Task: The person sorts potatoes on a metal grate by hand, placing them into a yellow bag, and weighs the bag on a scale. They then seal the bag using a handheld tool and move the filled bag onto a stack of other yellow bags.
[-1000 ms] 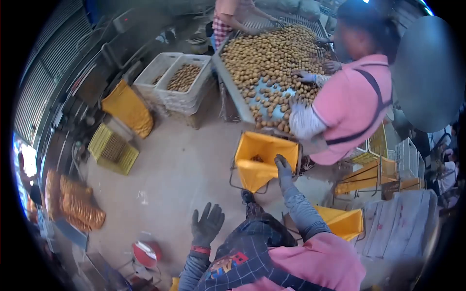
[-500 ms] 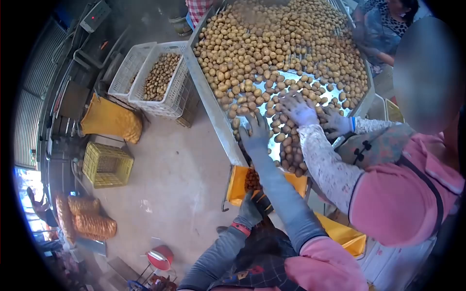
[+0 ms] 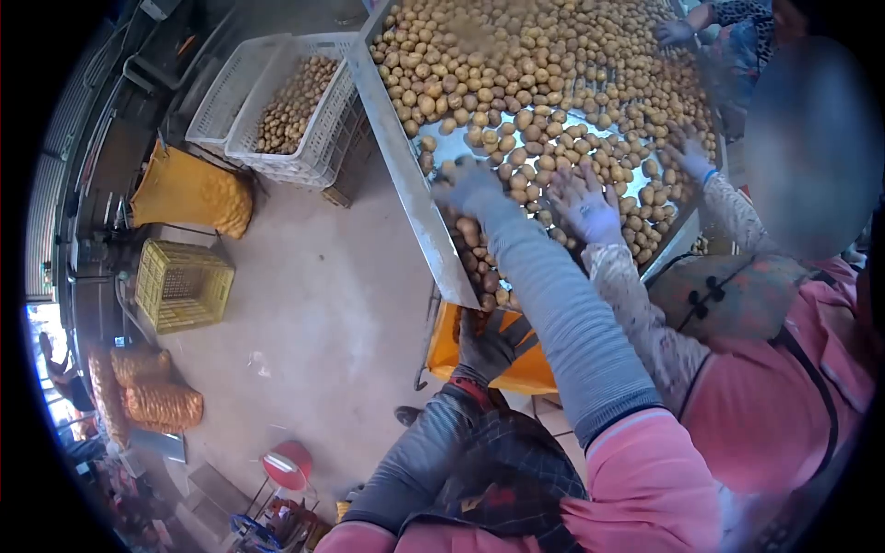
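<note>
Produce sorting/packing shed, work floor

Looks like an indus. packing area, not a home kitchen. Big metal-rimmed table [image 3: 406, 166], approx. 12 to 2 o'clock, spread w/ loose round brown produce [image 3: 525, 64]. Co-workers at its edge, 2 [image 3: 733, 37] & 4 o'clock [image 3: 765, 415], gloved. Bulk storage all round: white vented crates [image 3: 332, 152] at 11, one w/ produce; full yellow sack [image 3: 175, 189] at 10; yellow crate [image 3: 184, 286] at 9; stuffed net sacks [image 3: 161, 405] at 8. Orange bag [image 3: 525, 369] under table's corner, approx. 5. Bare, hard, pale floor [image 3: 313, 323]; ribbed wall [image 3: 44, 221] at 9 to 10, w/ metal pipework [image 3: 152, 72] nr 10.
</note>
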Action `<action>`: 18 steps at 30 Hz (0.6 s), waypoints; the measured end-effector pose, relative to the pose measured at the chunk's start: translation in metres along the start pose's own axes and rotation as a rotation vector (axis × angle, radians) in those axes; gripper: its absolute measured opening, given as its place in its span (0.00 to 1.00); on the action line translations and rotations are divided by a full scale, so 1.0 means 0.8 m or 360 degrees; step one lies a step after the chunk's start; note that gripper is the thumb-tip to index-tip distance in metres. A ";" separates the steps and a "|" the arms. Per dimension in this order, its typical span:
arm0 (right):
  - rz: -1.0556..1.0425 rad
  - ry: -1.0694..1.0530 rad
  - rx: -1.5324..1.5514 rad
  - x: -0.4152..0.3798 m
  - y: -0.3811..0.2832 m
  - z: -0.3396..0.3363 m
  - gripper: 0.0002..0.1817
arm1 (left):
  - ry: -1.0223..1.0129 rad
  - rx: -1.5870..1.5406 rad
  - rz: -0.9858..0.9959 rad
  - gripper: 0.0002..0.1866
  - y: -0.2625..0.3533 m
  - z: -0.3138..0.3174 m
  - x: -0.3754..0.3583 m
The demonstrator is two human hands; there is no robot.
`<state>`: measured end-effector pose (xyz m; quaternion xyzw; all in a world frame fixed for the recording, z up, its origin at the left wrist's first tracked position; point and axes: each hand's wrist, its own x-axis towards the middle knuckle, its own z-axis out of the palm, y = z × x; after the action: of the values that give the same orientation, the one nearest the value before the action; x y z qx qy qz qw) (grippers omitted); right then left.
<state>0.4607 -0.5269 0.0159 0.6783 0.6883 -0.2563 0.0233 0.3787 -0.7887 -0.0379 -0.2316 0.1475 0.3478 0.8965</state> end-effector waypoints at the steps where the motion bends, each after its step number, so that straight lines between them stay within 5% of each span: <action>1: 0.0014 0.0078 -0.0002 -0.027 0.004 0.013 0.29 | 0.0041 0.0080 0.0044 0.42 -0.005 0.008 -0.004; 6: 0.0074 0.0297 0.0072 -0.138 0.038 0.067 0.26 | 0.0232 -0.0017 0.0222 0.39 -0.005 -0.037 0.018; 8: 0.0102 0.0323 0.0097 -0.187 0.046 0.075 0.24 | -0.0875 -0.0412 -0.0099 0.35 0.001 -0.057 0.027; 9: 0.0119 0.0375 0.0083 -0.208 0.047 0.083 0.23 | -0.0276 -0.0139 0.0081 0.30 0.012 -0.106 0.043; 10: 0.0140 0.0424 0.0070 -0.228 0.046 0.094 0.22 | -0.0269 -0.0143 0.0063 0.30 0.002 -0.087 0.034; 12: 0.0140 0.0630 0.0033 -0.263 0.044 0.120 0.17 | 0.0465 0.0118 0.0118 0.26 -0.021 -0.033 0.011; 13: 0.0145 0.0725 0.0005 -0.282 0.039 0.125 0.16 | 0.0585 0.0148 0.0170 0.29 -0.041 0.011 -0.018; 18: 0.0184 0.0816 0.0131 -0.345 0.033 0.172 0.15 | 0.0553 0.0183 0.0352 0.32 -0.078 -0.063 -0.038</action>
<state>0.4639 -0.8354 -0.0072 0.7595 0.6209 -0.1023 -0.1648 0.3949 -0.8721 -0.0488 -0.2189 0.3441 0.3900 0.8256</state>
